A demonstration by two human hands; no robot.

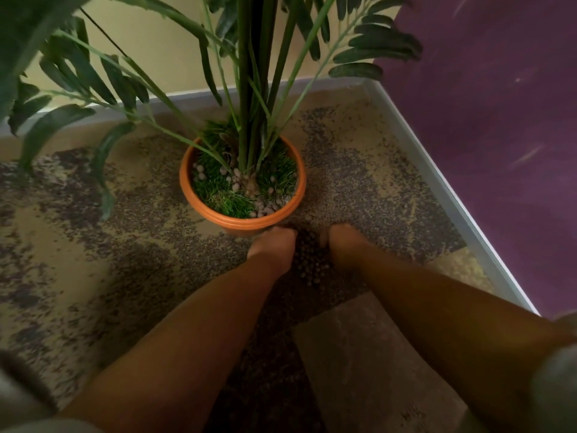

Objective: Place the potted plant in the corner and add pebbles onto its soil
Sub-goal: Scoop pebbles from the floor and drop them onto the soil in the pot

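The potted plant has tall green stems and long leaves. It stands in an orange pot on the floor, close to the corner of the two walls. Green grass-like cover fills the pot, with pale pebbles in the pot scattered on it, mostly at the near rim and around the stems. A heap of dark round pebbles lies on the floor just in front of the pot. My left hand and right hand cup this heap from either side, their fingers bent down and partly hidden.
A yellow wall runs behind the pot and a purple wall stands to the right, both with a grey skirting board. The mottled brown and beige carpet spreads to the left. Leaves hang low over the left side.
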